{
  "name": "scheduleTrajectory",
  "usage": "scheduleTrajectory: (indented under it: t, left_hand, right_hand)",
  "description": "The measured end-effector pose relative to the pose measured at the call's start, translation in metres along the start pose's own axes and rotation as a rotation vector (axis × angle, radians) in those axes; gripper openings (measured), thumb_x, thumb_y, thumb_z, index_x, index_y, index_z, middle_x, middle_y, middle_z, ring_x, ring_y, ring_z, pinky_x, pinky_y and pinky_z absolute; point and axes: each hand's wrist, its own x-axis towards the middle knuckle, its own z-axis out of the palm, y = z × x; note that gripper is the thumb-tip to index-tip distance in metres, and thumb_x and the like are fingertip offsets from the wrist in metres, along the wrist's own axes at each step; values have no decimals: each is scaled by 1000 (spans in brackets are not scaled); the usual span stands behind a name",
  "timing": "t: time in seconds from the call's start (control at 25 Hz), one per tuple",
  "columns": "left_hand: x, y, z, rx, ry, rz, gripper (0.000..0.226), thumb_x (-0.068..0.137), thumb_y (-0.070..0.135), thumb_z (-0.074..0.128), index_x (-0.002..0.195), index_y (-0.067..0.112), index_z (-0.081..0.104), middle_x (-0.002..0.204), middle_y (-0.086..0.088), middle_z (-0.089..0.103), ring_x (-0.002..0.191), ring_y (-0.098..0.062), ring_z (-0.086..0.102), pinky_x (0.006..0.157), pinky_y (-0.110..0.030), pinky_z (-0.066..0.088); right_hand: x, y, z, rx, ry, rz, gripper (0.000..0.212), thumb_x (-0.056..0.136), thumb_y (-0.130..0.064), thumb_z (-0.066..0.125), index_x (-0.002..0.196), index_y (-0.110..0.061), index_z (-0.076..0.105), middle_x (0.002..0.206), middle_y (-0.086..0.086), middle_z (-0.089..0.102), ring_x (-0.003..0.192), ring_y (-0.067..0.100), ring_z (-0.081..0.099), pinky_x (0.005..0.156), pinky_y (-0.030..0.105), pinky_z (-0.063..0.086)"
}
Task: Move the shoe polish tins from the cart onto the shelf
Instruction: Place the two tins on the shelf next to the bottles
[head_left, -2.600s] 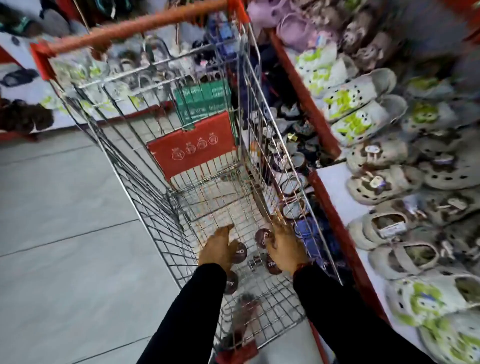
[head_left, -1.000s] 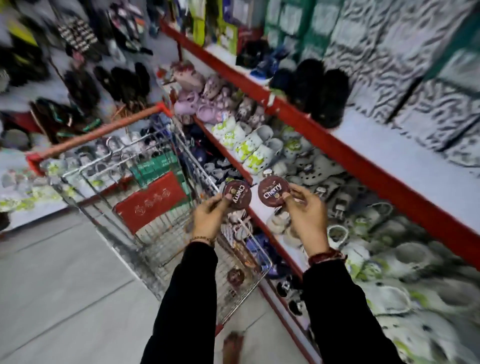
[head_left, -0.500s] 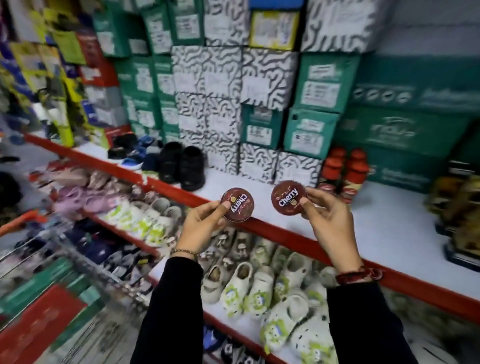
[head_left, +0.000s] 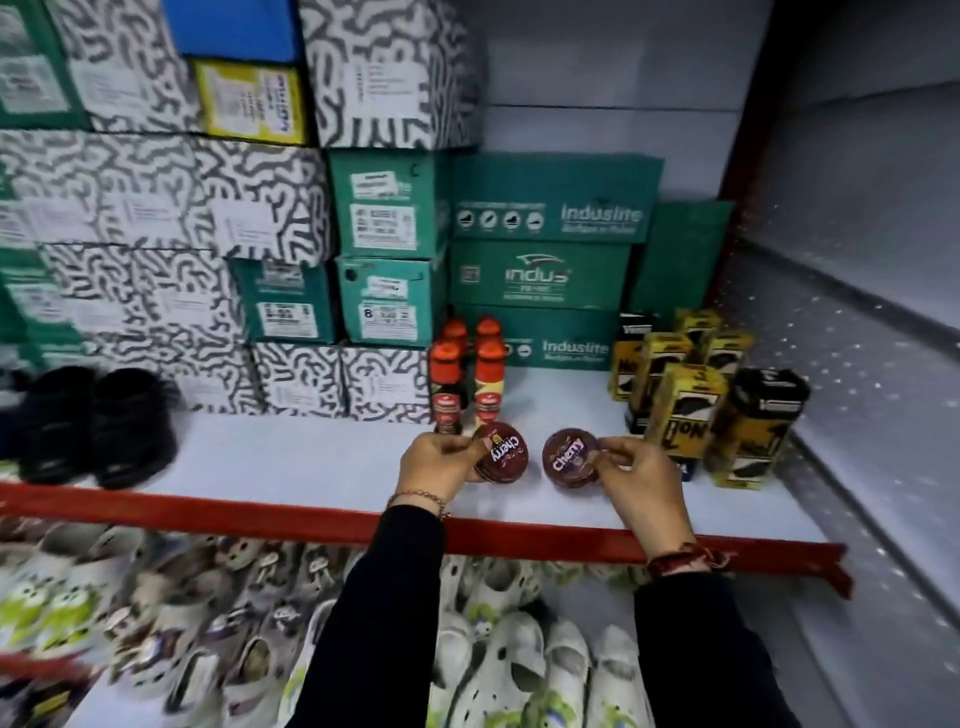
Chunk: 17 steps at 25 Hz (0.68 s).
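From the head view, the left hand (head_left: 441, 464) has its grip closed on one shoe polish tin (head_left: 501, 452), and the right hand (head_left: 641, 480) grasps a second tin (head_left: 570, 456). Both tins are low over the white shelf (head_left: 291, 462), near its red front edge; I cannot tell if they touch it. Red-capped bottles (head_left: 467, 374) stand just behind, yellow-black boxes (head_left: 685, 400) to the right.
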Motion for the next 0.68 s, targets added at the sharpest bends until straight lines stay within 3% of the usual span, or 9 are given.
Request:
scheduleTrajectory:
  t: [0.12,0.2,0.4,0.56,0.68]
  left_hand:
    - [11,-3,24,116,31,-37,28,81,28,77,96,4,78,96,-17,78,88,-30,74,76,-28,58]
    - [17,-3,32,209,59,-43,30,81,34,76,93,7,79,96,-17,78,93,-32,74,87,-36,59]
    - [25,3,40,424,110,-36,39,81,48,71,94,12,79,96,-10,79,96,-27,73,89,-32,56]
    - [24,4,43,581,159,-19,35,82,44,71,95,12,78,101,-9,76,98,-30,70,78,-29,50]
    - [18,5,42,622,205,29,31,84,42,69,96,14,77,104,-10,75,99,-32,70,80,-32,52]
  right_hand:
    - [9,8,0,-59,18,83,26,89,-15,66,108,-1,75,106,17,77,101,32,71,90,45,58]
    - [14,9,1,-124,44,88,26,89,-16,65,107,-1,76,108,18,77,102,34,71,91,43,57]
    - [20,-1,8,-331,104,97,36,89,-25,63,120,-9,71,122,14,71,113,33,66,89,36,54]
    - [19,-2,8,-383,103,90,36,88,-19,62,122,-11,69,122,13,72,113,32,67,90,37,56]
    - [16,-3,10,-354,83,-18,36,93,-18,58,127,-10,66,126,12,70,115,31,66,96,40,55]
